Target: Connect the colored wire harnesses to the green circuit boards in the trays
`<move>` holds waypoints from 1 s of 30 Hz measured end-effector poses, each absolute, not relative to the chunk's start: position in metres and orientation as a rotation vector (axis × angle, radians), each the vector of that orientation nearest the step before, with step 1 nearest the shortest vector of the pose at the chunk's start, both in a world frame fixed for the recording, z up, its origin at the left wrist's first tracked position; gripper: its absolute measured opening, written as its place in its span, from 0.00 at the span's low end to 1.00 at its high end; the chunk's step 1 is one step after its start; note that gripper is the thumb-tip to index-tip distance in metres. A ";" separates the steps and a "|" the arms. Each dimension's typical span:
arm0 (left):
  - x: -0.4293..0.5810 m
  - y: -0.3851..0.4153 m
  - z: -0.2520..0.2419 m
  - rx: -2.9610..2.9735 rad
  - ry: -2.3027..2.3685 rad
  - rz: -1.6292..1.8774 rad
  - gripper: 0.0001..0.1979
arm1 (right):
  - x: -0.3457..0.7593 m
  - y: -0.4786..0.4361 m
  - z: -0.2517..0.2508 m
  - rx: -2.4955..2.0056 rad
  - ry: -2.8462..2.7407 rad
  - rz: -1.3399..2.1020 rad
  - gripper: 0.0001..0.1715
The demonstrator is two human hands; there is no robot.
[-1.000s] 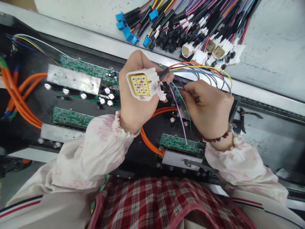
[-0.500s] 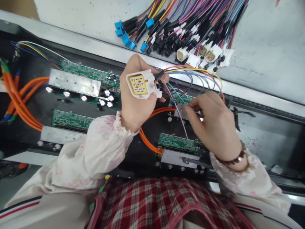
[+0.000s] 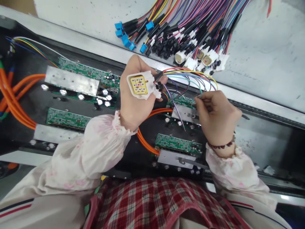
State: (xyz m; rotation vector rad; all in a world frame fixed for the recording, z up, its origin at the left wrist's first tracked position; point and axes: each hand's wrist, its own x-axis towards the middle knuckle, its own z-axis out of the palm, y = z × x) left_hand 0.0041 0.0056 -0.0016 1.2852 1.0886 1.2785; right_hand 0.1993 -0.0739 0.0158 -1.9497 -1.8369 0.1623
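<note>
My left hand (image 3: 137, 98) is closed round a wiring harness whose white connector (image 3: 151, 83) with a yellow, multi-hole face lies over the thumb side. Coloured wires (image 3: 188, 70) arc from this hand to the right. A loose purple wire (image 3: 175, 106) hangs down from it over the circuit boards. My right hand (image 3: 218, 116) is pinched closed at the far side of the arc, where a teal wire (image 3: 199, 85) runs to its fingertips. The wire's end is hidden by the fingers. Beneath the hands lies a green circuit board (image 3: 182, 100) with a metal plate (image 3: 182, 113).
A pile of harnesses with blue plugs (image 3: 125, 39) and white connectors (image 3: 206, 58) lies on the pale surface behind the metal rail (image 3: 95, 41). More circuit boards (image 3: 81, 70) sit in the black housing (image 3: 133, 152). Thick orange cables (image 3: 16, 105) curve at the left.
My right hand has moved right and slightly away from me, along with the teal wire. The purple wire's end has swung slightly. My left hand still holds the harness in place.
</note>
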 end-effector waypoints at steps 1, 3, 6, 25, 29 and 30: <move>0.004 0.006 -0.003 1.278 1.078 1.296 0.21 | 0.200 -0.075 0.015 -1.937 -1.837 0.151 0.03; 0.005 0.008 -0.007 1.277 1.022 1.347 0.22 | 0.201 -0.076 0.015 -1.914 -1.832 0.125 0.03; 0.007 0.012 -0.010 1.287 0.931 1.392 0.25 | 0.201 -0.076 0.014 -1.911 -1.837 0.091 0.03; 0.008 0.004 0.003 1.246 1.034 1.357 0.19 | 0.192 -0.086 0.041 -1.874 -2.100 0.228 0.07; 0.009 0.004 0.004 1.229 1.017 1.354 0.19 | 0.204 -0.082 0.038 -1.917 -1.940 0.064 0.05; 0.009 0.004 0.005 1.230 1.018 1.352 0.19 | 0.204 -0.080 0.035 -1.898 -1.924 0.073 0.05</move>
